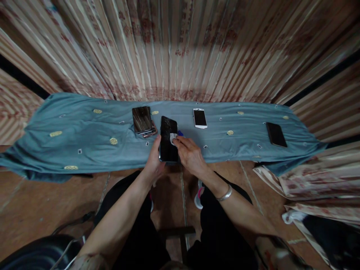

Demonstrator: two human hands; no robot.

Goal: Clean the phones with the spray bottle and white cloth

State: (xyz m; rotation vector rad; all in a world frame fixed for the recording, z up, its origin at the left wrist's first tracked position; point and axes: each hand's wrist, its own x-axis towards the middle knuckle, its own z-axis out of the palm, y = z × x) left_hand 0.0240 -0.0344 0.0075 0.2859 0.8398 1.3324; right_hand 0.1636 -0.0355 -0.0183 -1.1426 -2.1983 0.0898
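Two hands meet over one dark phone (168, 139) at the near edge of the desk (84, 131), which is draped in a blue-grey cloth with small yellow patches. Your left hand (155, 159) grips the phone from its left side, thumb up along the edge, fingers wrapped behind it, holding it tilted up with the glass facing you. Your right hand (189, 153) presses a small white wipe (172, 138) against the upper right part of the screen, fingers pinched close on it. Just left of the dark phone and a little farther back lies a stack of phones (143, 120), touching or nearly touching it. A white phone (200, 118) lies to its right and farther back, apart from it. A black phone (276, 134) lies well to its right, near the desk's far end. A metal bangle (225, 194) circles your right wrist.
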